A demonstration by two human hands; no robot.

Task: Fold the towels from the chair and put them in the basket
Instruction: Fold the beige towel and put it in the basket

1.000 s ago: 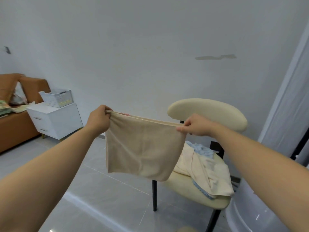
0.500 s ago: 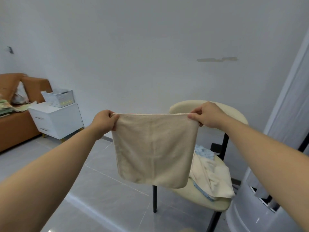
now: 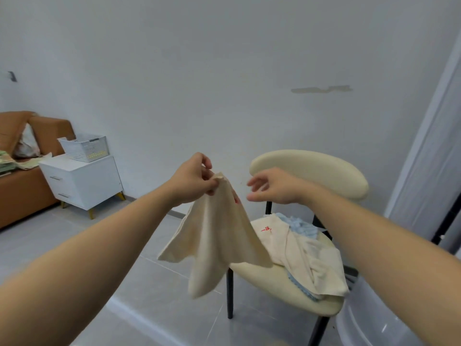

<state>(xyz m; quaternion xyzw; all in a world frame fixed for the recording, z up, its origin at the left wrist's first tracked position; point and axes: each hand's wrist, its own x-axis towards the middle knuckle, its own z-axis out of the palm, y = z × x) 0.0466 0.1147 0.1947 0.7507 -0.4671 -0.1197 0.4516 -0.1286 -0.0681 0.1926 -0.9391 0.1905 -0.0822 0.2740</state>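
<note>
Beige towel pinched by fingers of left hand, right hand fingers loosely open, empty

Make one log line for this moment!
left hand: pinches towel | right hand: holds nothing | chair: holds pile

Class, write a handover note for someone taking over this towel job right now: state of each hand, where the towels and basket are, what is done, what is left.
Left hand: pinches the beige towel at its top; it hangs loose in front of the chair.
Right hand: open, beside it, holding nothing.
Chair seat: a cream towel and a blue towel, heaped unfolded.
White basket: on the white cabinet, far left; inside hidden.
Done: one towel lifted, fold unfinished.
Left: fold it, basket it, then the two on the seat.
</note>
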